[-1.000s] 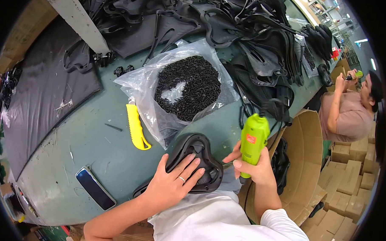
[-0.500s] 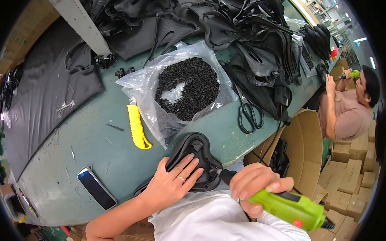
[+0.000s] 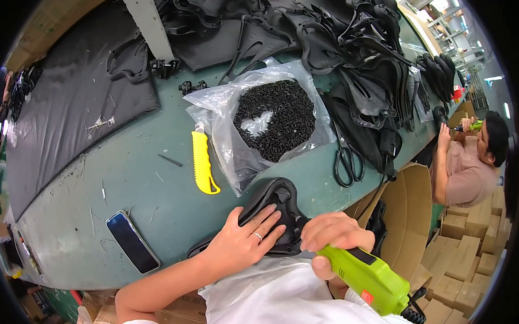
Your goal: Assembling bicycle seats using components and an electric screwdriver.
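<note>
Closest to me, my right hand (image 3: pixel 336 236) has its grip closed firmly around a lime-green electric screwdriver (image 3: pixel 370 277), whose front end is hidden behind my fingers where it meets the black saddle-shaped part (image 3: pixel 278 211). I take this part as my landmark; it lies at the near edge of the green bench (image 3: pixel 98 185), in front of my white shirt. My left hand (image 3: pixel 242 241) lies flat on the near side of the part, fingers spread and pressing down, so this grip holds nothing closed, it only steadies. I judge that a screw is being driven at this moment, but I cannot tell how many screws are already in, because the hands cover the spot. Left of the part lies a dark phone (image 3: pixel 134 242), and just beyond it a yellow utility knife (image 3: pixel 202 163). Directly beyond the part there is an open clear bag of black screws (image 3: pixel 272 119), which looks quite full. Beyond and to the right lie black scissors (image 3: pixel 348 159), and further away a big heap of similar black parts (image 3: pixel 343 56), so much work seems left. Far right of the part, another person (image 3: pixel 471 163) works at the same bench.
</note>
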Tool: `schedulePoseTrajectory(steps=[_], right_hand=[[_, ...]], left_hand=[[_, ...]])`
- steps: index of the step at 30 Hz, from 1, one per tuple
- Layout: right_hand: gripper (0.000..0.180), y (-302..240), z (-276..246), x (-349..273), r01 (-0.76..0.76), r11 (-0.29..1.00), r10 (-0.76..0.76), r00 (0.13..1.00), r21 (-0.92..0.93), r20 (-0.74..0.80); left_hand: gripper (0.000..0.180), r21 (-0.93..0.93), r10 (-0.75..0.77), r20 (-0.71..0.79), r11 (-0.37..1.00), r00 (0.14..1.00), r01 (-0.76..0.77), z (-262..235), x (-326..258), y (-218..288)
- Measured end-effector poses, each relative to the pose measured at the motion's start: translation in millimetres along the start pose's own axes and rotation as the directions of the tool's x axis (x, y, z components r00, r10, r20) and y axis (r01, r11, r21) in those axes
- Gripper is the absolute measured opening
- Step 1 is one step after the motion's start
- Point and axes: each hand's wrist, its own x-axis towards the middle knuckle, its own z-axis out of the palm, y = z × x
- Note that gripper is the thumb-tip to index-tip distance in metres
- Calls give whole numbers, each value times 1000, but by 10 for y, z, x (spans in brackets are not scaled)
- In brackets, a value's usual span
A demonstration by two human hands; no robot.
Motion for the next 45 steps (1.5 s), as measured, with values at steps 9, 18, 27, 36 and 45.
schedulePoseTrajectory(steps=[9, 18, 27, 36, 45], right_hand=[[36, 224, -59, 155, -148, 966, 134, 988, 213, 79], [41, 159, -37, -58, -259, 948, 293, 937, 185, -190], [47, -210, -364, -165, -239, 967, 254, 926, 85, -280], [66, 76, -357, -320, -301, 940, 340, 852, 159, -398], [59, 271, -387, -699, -320, 943, 289, 924, -92, -251]], left_hand=[[41, -49, -14, -10, 999, 1000, 14, -3, -16, 21], [41, -50, -48, 22, 998, 999, 49, -91, 67, 87], [60, -198, 61, -14, 978, 998, -63, 161, 578, 175], [20, -165, -311, -440, 950, 842, 265, -312, 1221, -347], [10, 410, -293, -279, 825, 915, 389, 187, 1330, -1023]])
